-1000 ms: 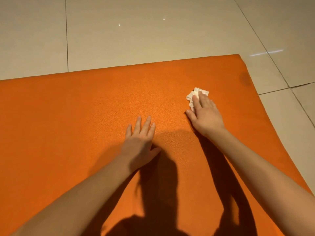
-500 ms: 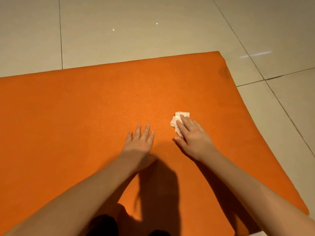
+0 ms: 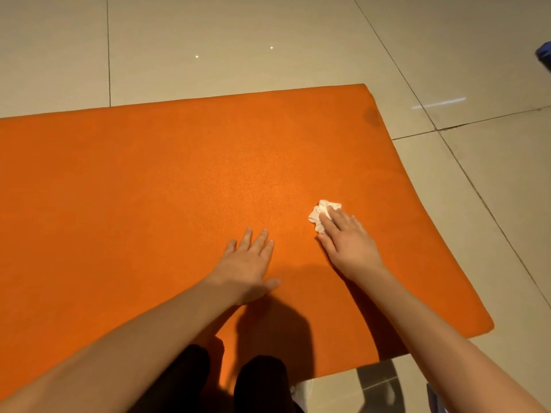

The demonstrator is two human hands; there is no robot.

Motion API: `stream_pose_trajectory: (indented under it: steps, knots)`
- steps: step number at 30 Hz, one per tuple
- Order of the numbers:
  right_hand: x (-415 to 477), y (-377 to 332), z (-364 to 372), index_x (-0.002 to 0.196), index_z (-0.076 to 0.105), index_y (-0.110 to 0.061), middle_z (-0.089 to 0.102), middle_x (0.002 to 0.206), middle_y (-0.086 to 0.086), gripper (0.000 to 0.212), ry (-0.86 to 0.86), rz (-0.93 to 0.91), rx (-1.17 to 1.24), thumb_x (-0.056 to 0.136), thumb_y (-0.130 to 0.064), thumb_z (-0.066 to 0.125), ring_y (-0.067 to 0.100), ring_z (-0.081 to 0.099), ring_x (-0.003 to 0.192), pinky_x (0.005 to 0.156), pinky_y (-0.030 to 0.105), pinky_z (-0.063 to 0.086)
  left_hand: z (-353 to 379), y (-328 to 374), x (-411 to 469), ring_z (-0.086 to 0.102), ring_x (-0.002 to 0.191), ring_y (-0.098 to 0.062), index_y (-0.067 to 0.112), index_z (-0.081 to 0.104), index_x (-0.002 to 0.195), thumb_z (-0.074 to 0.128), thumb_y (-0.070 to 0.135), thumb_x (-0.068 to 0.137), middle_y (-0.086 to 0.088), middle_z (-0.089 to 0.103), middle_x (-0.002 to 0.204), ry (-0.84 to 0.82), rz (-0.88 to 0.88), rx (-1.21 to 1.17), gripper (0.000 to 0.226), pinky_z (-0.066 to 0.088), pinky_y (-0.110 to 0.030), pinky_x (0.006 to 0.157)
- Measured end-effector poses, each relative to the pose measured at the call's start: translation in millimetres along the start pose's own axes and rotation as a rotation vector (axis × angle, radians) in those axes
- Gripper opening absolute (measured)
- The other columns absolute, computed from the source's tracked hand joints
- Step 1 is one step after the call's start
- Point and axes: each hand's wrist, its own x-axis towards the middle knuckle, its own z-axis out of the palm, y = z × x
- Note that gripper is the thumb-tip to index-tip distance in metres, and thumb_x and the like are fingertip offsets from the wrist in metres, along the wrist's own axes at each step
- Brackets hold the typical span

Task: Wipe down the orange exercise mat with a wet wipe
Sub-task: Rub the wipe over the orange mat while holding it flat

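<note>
Orange exercise mat (image 3: 149, 189) lies on the tile floor (image 3: 268, 31). Left hand (image 3: 247, 263) rests on it, fingers spread. Right hand (image 3: 348, 242), fingers straight, presses the balled-up wet wipe (image 3: 320, 211), pulled back nearer than a second ago, so one stroke's done; far-corner smudge (image 3: 371, 116) still looks unwiped.

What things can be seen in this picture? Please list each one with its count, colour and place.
exercise mat: 1, orange, flat on the floor, fills most of the view
wet wipe: 1, white, crumpled on the mat, right of centre
dark spot: 1, brownish, on the mat near its far right corner
floor: 1, beige tiles, around the mat
blue object: 1, blue, cut off at the upper right edge, unclear what it is
legs: 2, black clothing, bottom centre
hands: 2, bare; left hand flat on the mat, right hand pressing the wipe
</note>
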Motion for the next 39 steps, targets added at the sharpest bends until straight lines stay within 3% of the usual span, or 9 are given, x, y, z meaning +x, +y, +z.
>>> stream_pose_trajectory:
  steps: [5, 9, 14, 20, 26, 30, 32, 35, 39]
  knots:
    - [-24.2, -28.6, 7.8, 0.152, 0.022, -0.018, 0.010, 0.160, 0.000, 0.068, -0.038, 0.031, 0.160, 0.095, -0.057, 0.023, 0.017, 0.005, 0.147, 0.118, 0.031, 0.000, 8.9, 7.7, -13.1, -0.020, 0.148, -0.028, 0.016, -0.006, 0.156, 0.036, 0.060, 0.097, -0.004, -0.022, 0.161, -0.001, 0.035, 0.000, 0.085, -0.002, -0.049, 0.121]
    - [-51.9, -6.0, 5.1, 0.150, 0.027, -0.019, 0.017, 0.159, 0.001, 0.074, -0.019, -0.047, 0.018, 0.092, -0.061, 0.009, 0.017, 0.007, 0.147, 0.117, 0.030, -0.001, 17.7, 11.7, -24.3, -0.020, 0.148, -0.025, 0.017, -0.006, 0.157, 0.031, 0.058, 0.099, -0.002, -0.022, 0.161, -0.008, 0.063, -0.017, 0.080, -0.002, -0.048, 0.121]
    - [-51.1, -4.0, -0.1, 0.151, 0.024, -0.012, 0.005, 0.161, 0.001, 0.063, -0.002, 0.042, 0.156, 0.100, -0.047, 0.036, 0.017, 0.004, 0.147, 0.118, 0.032, 0.007, 25.6, 12.6, -37.0, -0.020, 0.149, -0.022, 0.018, -0.009, 0.156, 0.023, 0.056, 0.102, 0.000, -0.023, 0.161, 0.010, 0.051, -0.009, 0.074, -0.002, -0.049, 0.121]
    - [-94.5, -14.2, 2.3, 0.142, 0.044, -0.012, 0.033, 0.152, 0.001, 0.051, 0.035, -0.116, 0.216, 0.100, -0.040, 0.041, 0.015, 0.025, 0.141, 0.111, 0.024, 0.021, 29.6, 16.3, -54.9, -0.017, 0.149, -0.020, 0.017, -0.010, 0.155, 0.018, 0.053, 0.103, -0.001, -0.021, 0.161, 0.012, 0.023, 0.040, 0.070, -0.002, -0.048, 0.121]
    - [-83.3, -6.4, 9.4, 0.116, 0.066, -0.003, 0.056, 0.133, 0.012, 0.030, 0.193, -0.029, 0.215, 0.097, -0.021, 0.052, 0.029, 0.045, 0.126, 0.101, 0.035, 0.038, 29.8, 28.8, -51.4, -0.014, 0.150, -0.020, 0.015, -0.007, 0.156, 0.022, 0.057, 0.101, -0.003, -0.018, 0.162, 0.025, -0.014, -0.017, 0.075, -0.003, -0.046, 0.122]
    - [-119.9, -7.5, 14.6, 0.085, 0.077, -0.007, 0.072, 0.101, 0.010, 0.016, 0.265, -0.116, 0.286, 0.079, -0.016, 0.064, 0.032, 0.066, 0.095, 0.078, 0.036, 0.052, 27.1, 43.5, -48.8, -0.015, 0.150, -0.019, 0.016, -0.008, 0.156, 0.025, 0.055, 0.102, -0.002, -0.019, 0.162, 0.014, 0.013, -0.009, 0.075, -0.002, -0.046, 0.122]
    - [-133.0, 2.3, 14.4, 0.076, 0.077, -0.010, 0.073, 0.090, 0.006, 0.006, 0.304, -0.111, 0.288, 0.072, -0.012, 0.073, 0.029, 0.068, 0.084, 0.067, 0.030, 0.052, 28.8, 48.4, -49.6, -0.015, 0.150, -0.019, 0.016, -0.009, 0.156, 0.024, 0.055, 0.102, -0.002, -0.020, 0.162, 0.009, -0.013, -0.003, 0.075, 0.000, -0.048, 0.122]
    - [-125.7, 5.2, 16.5, 0.074, 0.073, -0.008, 0.070, 0.085, 0.007, 0.006, 0.313, -0.028, 0.307, 0.071, -0.004, 0.078, 0.031, 0.065, 0.080, 0.064, 0.027, 0.044, 37.3, 56.5, -47.9, -0.016, 0.150, -0.020, 0.016, -0.009, 0.156, 0.020, 0.053, 0.103, -0.002, -0.019, 0.162, 0.046, -0.060, -0.037, 0.071, -0.002, -0.050, 0.121]
    - [-118.7, -9.2, 18.3, 0.095, 0.070, -0.006, 0.066, 0.089, 0.010, 0.017, 0.377, 0.048, 0.404, 0.079, -0.006, 0.065, 0.031, 0.059, 0.085, 0.067, 0.029, 0.039, 41.6, 60.4, -46.9, -0.014, 0.150, -0.021, 0.014, -0.007, 0.156, 0.020, 0.051, 0.103, -0.003, -0.017, 0.163, 0.100, -0.084, -0.066, 0.070, -0.001, -0.052, 0.120]
